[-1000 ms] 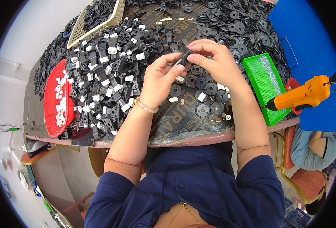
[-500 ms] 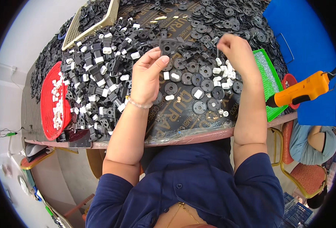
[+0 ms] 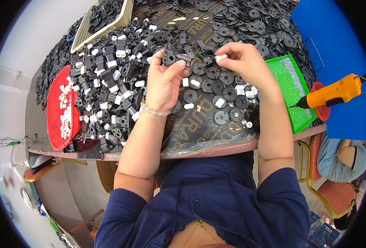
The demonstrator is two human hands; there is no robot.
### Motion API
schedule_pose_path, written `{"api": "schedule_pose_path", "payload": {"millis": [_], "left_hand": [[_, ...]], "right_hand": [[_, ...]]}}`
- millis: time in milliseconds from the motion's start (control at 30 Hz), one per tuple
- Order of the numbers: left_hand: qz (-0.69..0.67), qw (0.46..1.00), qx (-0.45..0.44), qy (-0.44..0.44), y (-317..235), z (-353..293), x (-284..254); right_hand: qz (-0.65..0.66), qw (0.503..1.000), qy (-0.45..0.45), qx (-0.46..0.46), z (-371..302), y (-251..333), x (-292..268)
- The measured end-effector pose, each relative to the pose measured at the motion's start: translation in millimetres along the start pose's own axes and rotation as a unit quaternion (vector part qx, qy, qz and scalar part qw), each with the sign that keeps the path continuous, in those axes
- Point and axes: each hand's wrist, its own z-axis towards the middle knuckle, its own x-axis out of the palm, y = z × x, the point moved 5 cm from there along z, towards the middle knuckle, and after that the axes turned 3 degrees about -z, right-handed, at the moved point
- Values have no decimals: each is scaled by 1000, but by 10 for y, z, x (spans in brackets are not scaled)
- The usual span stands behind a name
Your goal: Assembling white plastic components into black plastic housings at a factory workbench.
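My left hand (image 3: 163,82) pinches a black plastic bracket (image 3: 170,57) with round holes between thumb and fingers, above the table's middle. A little to its right, my right hand (image 3: 246,63) grips a small white plastic cap (image 3: 220,58) between thumb and fingertips. The two parts are apart. Below the hands lie black round discs (image 3: 218,87) with centre holes, and a few loose white caps (image 3: 220,102) rest among them. Left of my left hand spreads a heap of black brackets fitted with white caps (image 3: 113,87).
A red basket (image 3: 50,109) of white pieces stands at the left. To the right are a green tray (image 3: 303,84) of small metal parts, an orange power screwdriver (image 3: 334,91) and a blue bin (image 3: 336,49). A beige basket (image 3: 80,34) and more discs (image 3: 253,20) lie farther back.
My right hand has come left and slightly down, and a white cap now shows in its fingertips. The bracket in my left hand has turned and moved slightly left.
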Motion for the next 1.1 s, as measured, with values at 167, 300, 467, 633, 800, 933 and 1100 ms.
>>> {"api": "schedule_pose_path", "payload": {"millis": [167, 300, 467, 633, 800, 933, 1100], "left_hand": [[30, 999, 39, -11, 2, -32, 48], [63, 997, 35, 7, 12, -37, 31], [143, 986, 80, 16, -32, -80, 131], [165, 983, 81, 23, -84, -126, 220], [-123, 986, -87, 73, 95, -127, 198], [-185, 973, -110, 85, 87, -184, 298], [-218, 968, -117, 44, 182, 3, -22]], "right_hand": [[192, 981, 22, 4, -8, 54, 494], [256, 966, -6, 42, -31, 23, 616], [325, 944, -19, 57, -53, -11, 651], [295, 954, -36, 40, -57, 10, 650], [313, 943, -58, -96, -9, 153, 682], [268, 952, 92, -119, 93, 458, 640], [150, 972, 12, -181, 522, 1204, 834]]}}
